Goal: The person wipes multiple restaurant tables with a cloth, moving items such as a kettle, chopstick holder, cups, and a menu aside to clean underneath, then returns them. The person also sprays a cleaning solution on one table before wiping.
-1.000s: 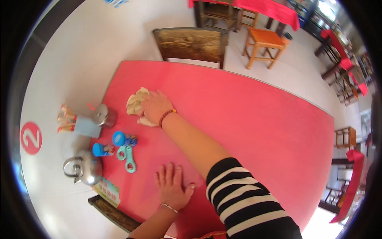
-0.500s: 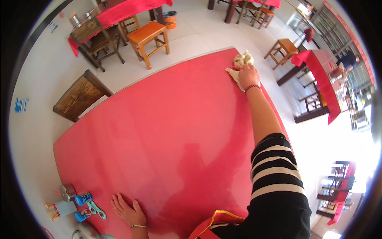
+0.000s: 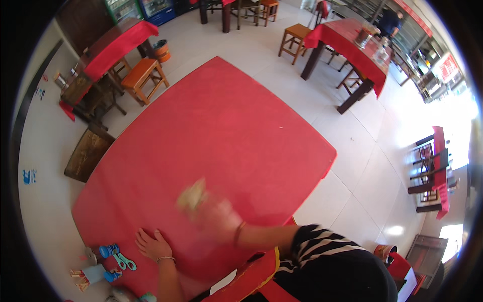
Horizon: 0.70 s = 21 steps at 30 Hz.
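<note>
I've got the right hand (image 3: 217,217) grasping a bunched beige cloth (image 3: 192,195) over the near half of the red bench (image 3: 216,126), pretty blurry on my feed, so can't tell if the cloth's actually touching. Left hand (image 3: 153,245) is empty, palm down near the blue-lidded jars (image 3: 108,250). I'd call this the wiping step; next move calls for pressing the cloth flat, clear of those jars.
</note>
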Each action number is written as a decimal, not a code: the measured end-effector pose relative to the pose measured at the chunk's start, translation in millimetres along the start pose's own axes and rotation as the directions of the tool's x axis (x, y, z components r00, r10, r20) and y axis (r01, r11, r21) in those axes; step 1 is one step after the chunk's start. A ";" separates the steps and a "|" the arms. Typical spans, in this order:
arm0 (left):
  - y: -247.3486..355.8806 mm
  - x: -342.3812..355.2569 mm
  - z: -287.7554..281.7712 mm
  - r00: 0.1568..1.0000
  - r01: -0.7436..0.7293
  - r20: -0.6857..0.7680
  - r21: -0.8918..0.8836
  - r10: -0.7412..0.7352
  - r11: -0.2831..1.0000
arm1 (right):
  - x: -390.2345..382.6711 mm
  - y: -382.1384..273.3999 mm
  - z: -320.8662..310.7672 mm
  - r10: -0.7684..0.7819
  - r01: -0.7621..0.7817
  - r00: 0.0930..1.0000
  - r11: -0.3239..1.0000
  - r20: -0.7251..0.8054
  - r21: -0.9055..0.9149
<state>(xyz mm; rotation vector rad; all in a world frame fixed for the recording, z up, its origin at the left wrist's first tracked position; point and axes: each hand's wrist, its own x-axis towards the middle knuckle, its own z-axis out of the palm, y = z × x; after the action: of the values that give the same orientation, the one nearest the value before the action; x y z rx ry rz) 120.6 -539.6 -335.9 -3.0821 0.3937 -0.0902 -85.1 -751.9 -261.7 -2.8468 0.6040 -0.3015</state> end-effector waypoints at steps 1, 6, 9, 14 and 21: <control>-1.1 2.3 2.9 1.000 -0.005 -0.004 0.017 0.005 1.000 | -18.0 -28.5 9.0 -0.203 0.204 0.979 0.979 -0.018 0.021; -9.1 11.7 14.1 0.998 -0.030 -0.050 0.093 0.035 0.995 | -66.3 -72.5 27.5 -0.462 0.380 0.863 0.860 0.204 0.340; -7.0 12.0 15.6 0.999 -0.020 -0.042 0.108 0.024 0.994 | -38.6 -6.2 11.1 -0.384 0.315 0.871 0.915 0.305 0.252; 19.1 -1.4 -11.1 0.998 0.064 -0.036 0.156 -0.059 0.986 | -14.9 173.2 -38.4 0.342 -0.343 0.939 0.934 0.024 0.101; 146.9 -121.6 -43.6 0.952 -0.112 -0.276 0.097 0.135 0.989 | -216.8 365.2 -94.6 0.551 -0.563 0.826 0.818 0.118 0.117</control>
<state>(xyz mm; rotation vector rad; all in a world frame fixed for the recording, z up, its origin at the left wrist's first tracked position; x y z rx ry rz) -36.3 -652.2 -304.8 -2.9597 0.5763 -0.5330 -439.0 -1002.6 -296.1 -2.3822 1.2961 -0.1198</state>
